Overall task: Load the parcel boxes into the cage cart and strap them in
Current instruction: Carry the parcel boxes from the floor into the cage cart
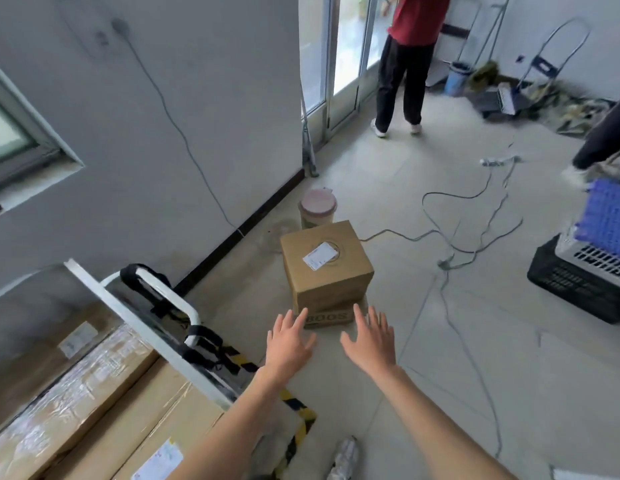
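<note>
Fingers splayed, empty left hand [289, 344] and right hand [371, 341] stretch toward parcel box [326, 268], seemingly not touching.

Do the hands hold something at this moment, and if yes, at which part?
Nothing is held. The left hand and the right hand are both open, fingers spread, stretched out toward the stacked parcel boxes on the floor.

2 hands [289, 341] [369, 341], 2 stacked floor boxes [326, 265] [331, 317], 1 bucket [317, 209], 1 cart [142, 327].

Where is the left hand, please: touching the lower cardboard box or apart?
Cannot tell: head view shows left hand fingertips overlapping the lower box; depth unclear.
</note>
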A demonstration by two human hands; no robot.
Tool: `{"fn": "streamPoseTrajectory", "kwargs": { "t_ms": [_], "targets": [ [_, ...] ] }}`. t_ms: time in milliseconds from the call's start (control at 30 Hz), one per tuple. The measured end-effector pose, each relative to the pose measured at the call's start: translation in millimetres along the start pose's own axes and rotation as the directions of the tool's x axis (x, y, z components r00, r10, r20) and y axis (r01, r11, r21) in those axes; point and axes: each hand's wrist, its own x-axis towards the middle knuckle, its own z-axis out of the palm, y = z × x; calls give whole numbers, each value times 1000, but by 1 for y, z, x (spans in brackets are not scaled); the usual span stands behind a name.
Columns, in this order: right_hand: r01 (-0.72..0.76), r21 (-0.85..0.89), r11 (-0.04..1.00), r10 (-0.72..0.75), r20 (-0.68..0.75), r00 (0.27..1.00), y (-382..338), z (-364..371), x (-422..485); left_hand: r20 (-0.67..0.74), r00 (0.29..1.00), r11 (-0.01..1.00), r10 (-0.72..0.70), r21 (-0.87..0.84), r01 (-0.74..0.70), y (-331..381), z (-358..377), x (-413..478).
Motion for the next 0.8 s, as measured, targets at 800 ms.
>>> {"fn": "streamPoseTrajectory", "kwargs": {
  "t_ms": [800],
  "targets": [
    [-81,-10,997,81,203,976,22,-55,357,238,955,981,-177,-32,190,27,9,351]
  ]
}}
